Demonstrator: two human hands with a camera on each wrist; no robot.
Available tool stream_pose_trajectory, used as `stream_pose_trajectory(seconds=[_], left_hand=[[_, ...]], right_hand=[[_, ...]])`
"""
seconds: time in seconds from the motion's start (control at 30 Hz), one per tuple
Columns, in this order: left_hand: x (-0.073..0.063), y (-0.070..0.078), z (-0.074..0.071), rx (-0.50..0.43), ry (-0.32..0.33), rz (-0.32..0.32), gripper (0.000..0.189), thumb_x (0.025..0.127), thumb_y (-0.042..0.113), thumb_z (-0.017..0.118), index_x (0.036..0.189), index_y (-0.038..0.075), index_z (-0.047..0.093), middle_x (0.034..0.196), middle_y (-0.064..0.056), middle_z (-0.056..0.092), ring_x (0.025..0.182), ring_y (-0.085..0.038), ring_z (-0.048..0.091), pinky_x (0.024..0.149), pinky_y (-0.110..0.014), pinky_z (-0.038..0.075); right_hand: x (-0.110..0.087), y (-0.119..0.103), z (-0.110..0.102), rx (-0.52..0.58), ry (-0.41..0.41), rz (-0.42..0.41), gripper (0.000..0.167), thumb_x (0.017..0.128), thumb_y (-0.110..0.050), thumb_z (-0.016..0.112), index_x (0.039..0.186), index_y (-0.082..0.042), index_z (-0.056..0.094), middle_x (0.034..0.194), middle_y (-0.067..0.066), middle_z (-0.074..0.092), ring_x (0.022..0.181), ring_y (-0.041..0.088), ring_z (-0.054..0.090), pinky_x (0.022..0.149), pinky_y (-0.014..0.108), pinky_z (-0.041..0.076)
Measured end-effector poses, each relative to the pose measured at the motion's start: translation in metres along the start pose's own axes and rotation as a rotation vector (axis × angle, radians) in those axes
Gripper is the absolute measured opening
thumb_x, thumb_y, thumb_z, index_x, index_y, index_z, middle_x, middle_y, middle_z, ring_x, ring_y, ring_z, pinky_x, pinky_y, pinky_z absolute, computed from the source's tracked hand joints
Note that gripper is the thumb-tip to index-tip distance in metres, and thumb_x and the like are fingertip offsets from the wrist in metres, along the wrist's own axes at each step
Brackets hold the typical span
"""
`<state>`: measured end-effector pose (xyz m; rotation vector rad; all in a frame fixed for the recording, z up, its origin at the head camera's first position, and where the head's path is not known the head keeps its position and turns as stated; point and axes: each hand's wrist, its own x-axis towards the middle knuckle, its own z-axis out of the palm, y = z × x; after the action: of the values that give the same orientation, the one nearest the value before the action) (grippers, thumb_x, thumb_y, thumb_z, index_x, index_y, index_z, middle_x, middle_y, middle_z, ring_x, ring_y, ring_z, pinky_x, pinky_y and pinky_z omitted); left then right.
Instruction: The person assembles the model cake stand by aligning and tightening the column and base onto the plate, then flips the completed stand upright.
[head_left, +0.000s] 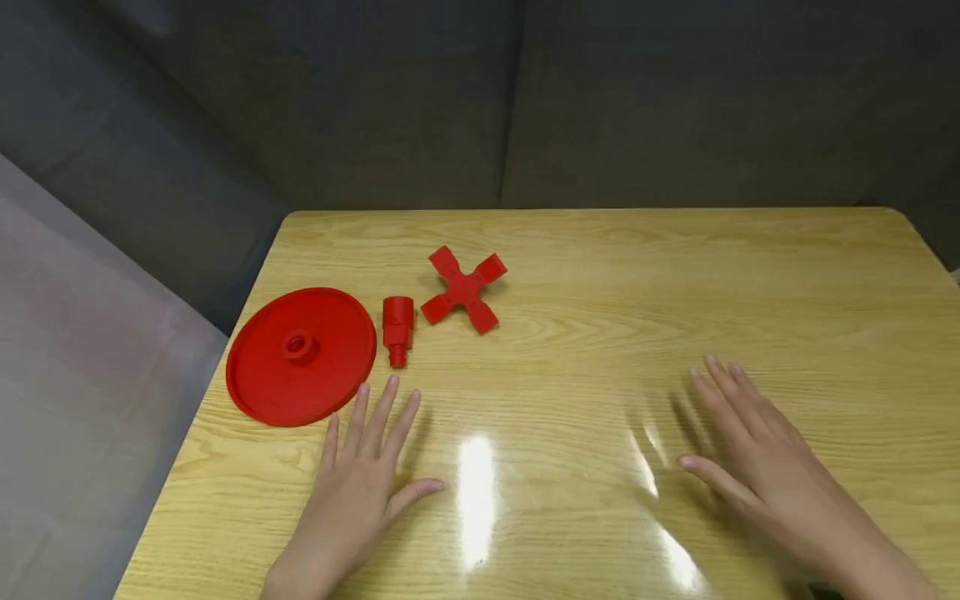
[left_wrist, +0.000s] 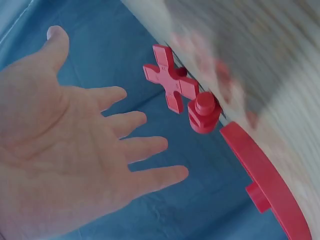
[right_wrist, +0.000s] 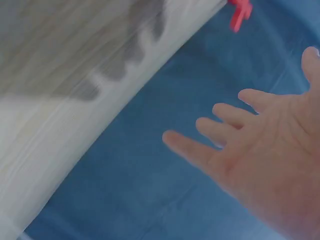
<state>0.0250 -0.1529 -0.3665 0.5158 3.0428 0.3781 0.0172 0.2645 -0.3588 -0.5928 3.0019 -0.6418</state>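
Note:
A round red disc (head_left: 258,367) with a raised rim and a hollow hub lies at the left of the table. Beside it is a short red stepped cylinder (head_left: 398,321), its narrow end toward me. A red four-armed cross piece (head_left: 462,289) lies a bit farther back. My left hand (head_left: 356,487) hovers with spread, straight fingers, its fingertips near the disc's front edge; its palm (left_wrist: 75,155) holds nothing. Over on the right, my right hand (head_left: 772,471) is also held above the wood, fingers extended, and nothing is in its palm (right_wrist: 280,150).
The wooden table (head_left: 600,333) has rounded back corners and shiny light reflections near its front. Dark cloth (head_left: 637,108) hangs behind it, and a pale cloth surface (head_left: 90,417) lies past the left edge. A small dark object (head_left: 825,592) shows by the right wrist.

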Motion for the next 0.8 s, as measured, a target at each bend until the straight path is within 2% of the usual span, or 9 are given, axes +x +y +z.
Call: stream_pose_trajectory(seconds=[0.2, 0.3, 0.37, 0.47, 0.7, 0.8], left_hand=[[-0.002, -0.011, -0.01, -0.046, -0.024, -0.041, 0.093, 0.089, 0.056, 0.063, 0.159, 0.024, 0.012, 0.164, 0.001, -0.006, 0.149, -0.032, -0.006, 0.111, -0.067, 0.015], [-0.003, -0.019, -0.018, -0.069, -0.027, -0.069, 0.093, 0.09, 0.054, 0.064, 0.159, 0.023, 0.01, 0.164, 0.0, -0.006, 0.149, -0.033, -0.006, 0.111, -0.068, 0.014], [-0.005, -0.027, -0.023, -0.081, -0.022, -0.089, 0.094, 0.091, 0.053, 0.064, 0.159, 0.024, 0.008, 0.164, -0.001, -0.004, 0.149, -0.033, -0.006, 0.111, -0.068, 0.014], [-0.008, -0.039, -0.031, -0.113, -0.006, -0.107, 0.094, 0.092, 0.052, 0.063, 0.159, 0.022, 0.005, 0.164, -0.005, -0.002, 0.149, -0.034, -0.006, 0.111, -0.067, 0.013], [-0.011, -0.08, -0.043, -0.204, 0.001, -0.154, 0.096, 0.092, 0.048, 0.065, 0.159, 0.016, 0.005, 0.164, -0.007, -0.004, 0.148, -0.036, -0.005, 0.11, -0.068, 0.014], [-0.011, -0.1, -0.046, -0.254, -0.003, -0.186, 0.098, 0.092, 0.045, 0.067, 0.159, 0.013, 0.004, 0.164, -0.009, -0.006, 0.148, -0.038, -0.006, 0.106, -0.071, 0.016]], right_hand=[[0.022, -0.033, 0.009, 0.065, -0.143, -0.054, 0.087, 0.096, -0.039, 0.063, 0.159, -0.027, 0.005, 0.164, -0.002, 0.004, 0.149, 0.022, 0.009, 0.117, 0.046, 0.019], [0.035, -0.046, 0.016, 0.059, -0.194, -0.131, 0.087, 0.095, -0.044, 0.062, 0.159, -0.027, 0.006, 0.164, -0.003, 0.008, 0.148, 0.019, 0.016, 0.114, 0.043, 0.027], [0.045, -0.053, 0.022, 0.067, -0.213, -0.205, 0.087, 0.095, -0.043, 0.063, 0.159, -0.026, 0.007, 0.164, -0.002, 0.01, 0.147, 0.018, 0.019, 0.113, 0.04, 0.028], [0.06, -0.065, 0.03, 0.112, -0.243, -0.299, 0.086, 0.096, -0.041, 0.063, 0.159, -0.023, 0.007, 0.164, -0.001, 0.011, 0.146, 0.016, 0.021, 0.112, 0.041, 0.031], [0.087, -0.096, 0.051, 0.208, -0.36, -0.398, 0.081, 0.099, -0.048, 0.053, 0.158, -0.027, 0.002, 0.164, -0.007, 0.007, 0.146, 0.007, 0.016, 0.114, 0.036, 0.028], [0.099, -0.108, 0.062, 0.232, -0.395, -0.445, 0.08, 0.1, -0.05, 0.049, 0.158, -0.024, 0.002, 0.164, -0.005, 0.005, 0.146, 0.008, 0.015, 0.114, 0.035, 0.028]])
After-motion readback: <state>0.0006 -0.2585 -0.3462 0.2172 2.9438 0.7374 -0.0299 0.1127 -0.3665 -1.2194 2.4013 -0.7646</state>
